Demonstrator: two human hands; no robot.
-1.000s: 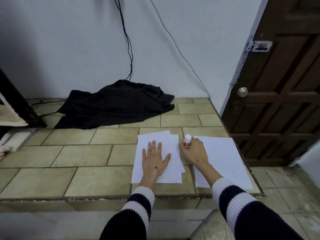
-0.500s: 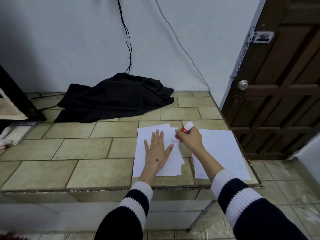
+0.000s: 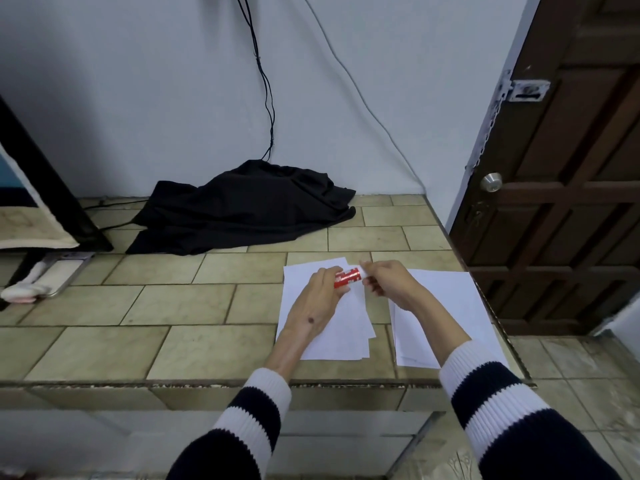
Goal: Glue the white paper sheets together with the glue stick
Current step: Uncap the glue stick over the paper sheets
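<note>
Both hands grip the glue stick [image 3: 347,277] — left hand [image 3: 317,299] its body, right hand [image 3: 388,284] its cap — above the paper sheets [image 3: 349,327].

Our left hand [image 3: 320,292] is off the sheets [image 3: 349,327] and now grips the glue stick [image 3: 347,277] body; our right hand [image 3: 388,284] pinches its white end.

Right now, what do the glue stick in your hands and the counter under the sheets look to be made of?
Glue stick: likely smooth plastic, a red printed tube with a slight sheen and a white end at the right hand; the left hand grips the body. Counter: beige glazed tiles with visible grout lines, probably ceramic.
</note>
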